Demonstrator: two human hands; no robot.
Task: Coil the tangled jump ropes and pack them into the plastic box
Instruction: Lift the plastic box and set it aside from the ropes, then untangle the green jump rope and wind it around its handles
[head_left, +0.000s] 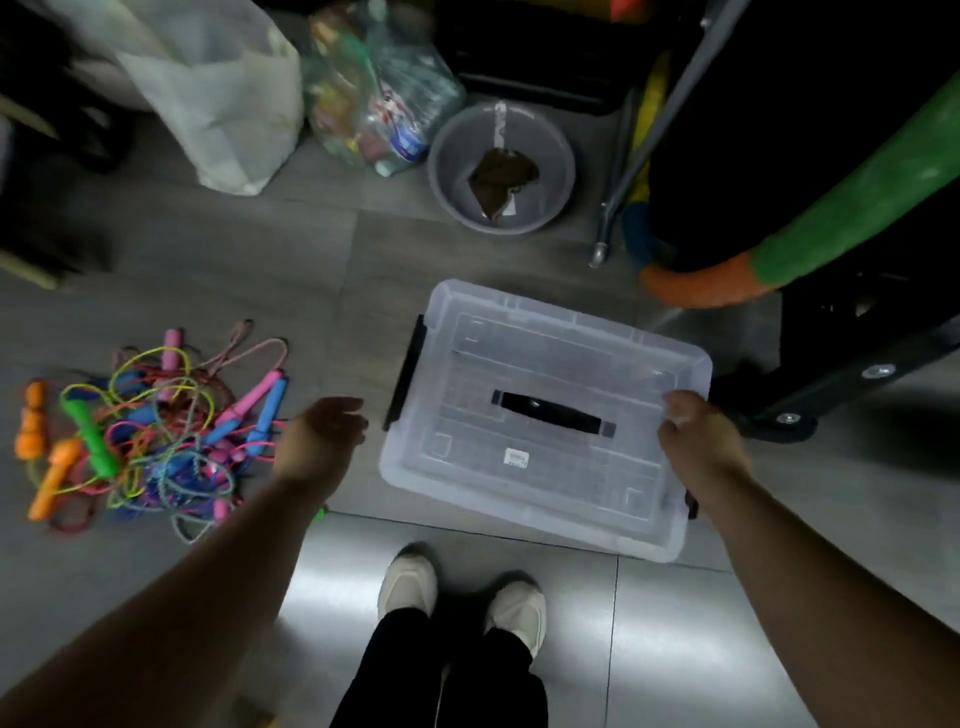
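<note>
Box is seen on the floor, right of centre, lid on, with a black handle on top. Right hand is clenched on the box's rim at its 3 o'clock side. Left hand is held released, fingers loose, nothing grasped, between box and ropes. Ropes lie in a tangled heap at 9 o'clock, apart from the box. Grey basin is noted at 12 o'clock.
</note>
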